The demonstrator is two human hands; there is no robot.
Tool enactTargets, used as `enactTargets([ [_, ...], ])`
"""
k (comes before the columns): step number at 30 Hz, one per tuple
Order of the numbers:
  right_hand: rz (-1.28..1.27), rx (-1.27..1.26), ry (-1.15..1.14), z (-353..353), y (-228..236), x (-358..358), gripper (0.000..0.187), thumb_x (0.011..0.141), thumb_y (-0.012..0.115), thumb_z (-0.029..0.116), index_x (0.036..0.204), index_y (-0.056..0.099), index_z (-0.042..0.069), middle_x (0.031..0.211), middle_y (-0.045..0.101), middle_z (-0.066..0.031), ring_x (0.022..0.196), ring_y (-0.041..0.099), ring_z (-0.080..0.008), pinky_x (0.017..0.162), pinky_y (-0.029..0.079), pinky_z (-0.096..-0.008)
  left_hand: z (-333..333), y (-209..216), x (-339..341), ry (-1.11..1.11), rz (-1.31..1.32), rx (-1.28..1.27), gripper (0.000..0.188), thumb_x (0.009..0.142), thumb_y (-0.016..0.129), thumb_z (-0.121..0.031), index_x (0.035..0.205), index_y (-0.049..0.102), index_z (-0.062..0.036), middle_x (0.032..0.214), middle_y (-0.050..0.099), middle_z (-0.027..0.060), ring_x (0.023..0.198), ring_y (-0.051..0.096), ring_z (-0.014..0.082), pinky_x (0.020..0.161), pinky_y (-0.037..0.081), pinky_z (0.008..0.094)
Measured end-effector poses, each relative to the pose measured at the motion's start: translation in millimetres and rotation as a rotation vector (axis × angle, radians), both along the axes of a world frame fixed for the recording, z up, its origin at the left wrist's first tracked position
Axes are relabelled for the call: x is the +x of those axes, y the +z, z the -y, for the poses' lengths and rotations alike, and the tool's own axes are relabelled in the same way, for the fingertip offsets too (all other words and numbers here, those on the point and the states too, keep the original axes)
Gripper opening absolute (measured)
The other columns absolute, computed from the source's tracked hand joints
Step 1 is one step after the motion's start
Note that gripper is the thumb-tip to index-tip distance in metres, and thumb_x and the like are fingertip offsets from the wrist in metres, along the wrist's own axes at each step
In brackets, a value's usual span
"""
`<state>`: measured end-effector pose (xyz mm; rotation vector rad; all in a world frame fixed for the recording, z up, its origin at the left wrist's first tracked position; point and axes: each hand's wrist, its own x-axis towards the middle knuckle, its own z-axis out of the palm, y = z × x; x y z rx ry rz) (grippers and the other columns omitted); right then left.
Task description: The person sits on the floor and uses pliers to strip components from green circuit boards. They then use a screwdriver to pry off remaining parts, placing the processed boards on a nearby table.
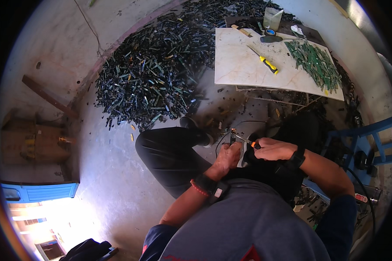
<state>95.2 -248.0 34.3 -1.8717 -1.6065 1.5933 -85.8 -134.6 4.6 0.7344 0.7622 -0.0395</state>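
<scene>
My left hand (229,157) is closed around a small dark strip (232,138) held upright above my lap. My right hand (274,149) grips a screwdriver (255,145) with an orange and black handle. Its metal shaft points left toward the top of the strip, where a small copper-coloured bit shows. Whether the tip touches the strip is too small to tell. Beyond my hands, a white board (235,65) serves as a low tabletop. On it lie a yellow and black screwdriver (268,65) and a heap of green circuit-board strips (315,65).
A big pile of dark strips (148,74) covers the floor ahead and left. A plastic cup (272,18), a tape roll (270,32) and a dark-headed tool (271,39) sit at the table's back. At right stands a blue chair (360,139); cardboard boxes (35,141) are far left.
</scene>
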Motion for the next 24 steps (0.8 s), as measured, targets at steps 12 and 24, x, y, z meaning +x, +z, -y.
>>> enactTargets([
  [12, 0.502, 0.234, -0.187, -12.6, 5.1, -17.6, 0.026, 0.076, 0.060, 0.019, 0.091, 0.059, -0.002, 0.076, 0.062, -0.0235, 0.075, 0.062, -0.0396, 0.069, 0.050, -0.0462, 1.2, 11.3, -1.5, 0.042, 0.134, -0.368, 0.042, 0.093, 0.046, -0.030, 0.058, 0.025, -0.0193, 0.051, 0.022, -0.0054, 0.041, 0.018, 0.0087, 0.038, 0.017, 0.0257],
  [24, 0.762, 0.760, -0.113, -33.9, -51.9, 23.0, 0.029, 0.062, 0.067, 0.007, 0.084, 0.049, 0.004, 0.083, 0.056, -0.0149, 0.081, 0.057, -0.0355, 0.068, 0.048, -0.0464, -9.3, 14.8, 11.9, 0.080, 0.103, -0.478, 0.042, 0.093, 0.044, -0.024, 0.057, 0.024, -0.0194, 0.052, 0.021, -0.0057, 0.041, 0.019, 0.0093, 0.040, 0.019, 0.0251],
])
